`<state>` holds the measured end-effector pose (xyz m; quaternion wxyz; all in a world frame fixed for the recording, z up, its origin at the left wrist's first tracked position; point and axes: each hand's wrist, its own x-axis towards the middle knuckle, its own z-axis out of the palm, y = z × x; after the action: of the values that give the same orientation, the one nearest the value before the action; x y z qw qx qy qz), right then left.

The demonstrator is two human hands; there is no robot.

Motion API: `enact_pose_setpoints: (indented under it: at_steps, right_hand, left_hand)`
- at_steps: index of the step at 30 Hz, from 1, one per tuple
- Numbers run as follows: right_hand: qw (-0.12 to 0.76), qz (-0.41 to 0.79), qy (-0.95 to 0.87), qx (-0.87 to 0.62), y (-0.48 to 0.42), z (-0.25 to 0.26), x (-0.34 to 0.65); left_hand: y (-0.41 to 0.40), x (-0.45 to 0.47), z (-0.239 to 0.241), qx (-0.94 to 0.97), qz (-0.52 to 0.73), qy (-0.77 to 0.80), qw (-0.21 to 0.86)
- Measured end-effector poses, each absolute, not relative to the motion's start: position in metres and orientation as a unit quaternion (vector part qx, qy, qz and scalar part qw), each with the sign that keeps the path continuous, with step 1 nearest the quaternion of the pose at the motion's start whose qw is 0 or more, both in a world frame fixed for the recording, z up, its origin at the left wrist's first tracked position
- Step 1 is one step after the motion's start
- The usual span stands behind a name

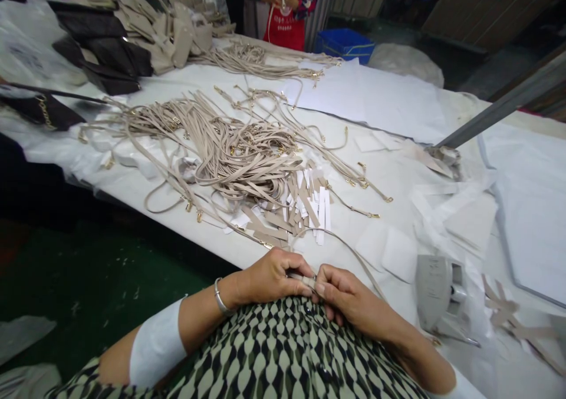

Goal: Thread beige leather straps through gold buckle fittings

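My left hand [269, 278] and my right hand [347, 296] meet at the near table edge, both pinching the end of one thin beige strap [354, 254] between their fingertips. The strap curves away to the right over the white table cover [398, 175]. Just beyond my hands lies a fan of short beige and white strips [300, 207]. Behind that sits a big tangled heap of beige straps [230, 151] with gold clasps. A silver bangle is on my left wrist.
A grey iron-like tool [437, 296] rests at the right. Dark and beige bags [115, 39] are piled at the far left, more straps [260, 60] at the back. A person in a red apron [287, 4] stands across the table near a blue crate [345, 44].
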<state>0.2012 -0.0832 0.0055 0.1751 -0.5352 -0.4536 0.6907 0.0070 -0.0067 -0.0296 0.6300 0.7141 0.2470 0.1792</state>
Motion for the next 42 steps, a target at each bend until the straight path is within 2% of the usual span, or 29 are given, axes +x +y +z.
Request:
enact_pose_setpoints:
  at_steps: [8, 13, 16, 24, 31, 38, 42]
  right_hand:
    - [0.176, 0.685, -0.463, -0.534, -0.083, 0.008, 0.198]
    - [0.179, 0.630, -0.513, -0.555, -0.082, 0.001, 0.194]
    - [0.203, 0.617, -0.497, -0.575, -0.081, -0.008, 0.190]
    - [0.258, 0.696, -0.374, -0.556, -0.069, -0.012, 0.193]
    - [0.360, 0.713, -0.345, -0.493, -0.059, -0.014, 0.189]
    - [0.317, 0.732, -0.330, -0.505, -0.052, -0.018, 0.207]
    - [0.245, 0.728, -0.368, -0.523, -0.043, -0.014, 0.211]
  left_hand:
    - [-0.012, 0.005, -0.033, 0.673, 0.164, 0.251, 0.676]
    - [-0.010, 0.007, -0.034, 0.684, 0.165, 0.262, 0.661]
    - [-0.008, 0.006, -0.037, 0.694, 0.168, 0.271, 0.646]
    - [-0.008, 0.004, -0.044, 0.667, 0.173, 0.297, 0.661]
    - [-0.012, 0.012, -0.045, 0.599, 0.175, 0.306, 0.719]
    - [0.005, -0.007, -0.038, 0.653, 0.120, 0.285, 0.691]
    - [0.007, -0.005, -0.042, 0.637, 0.145, 0.302, 0.694]
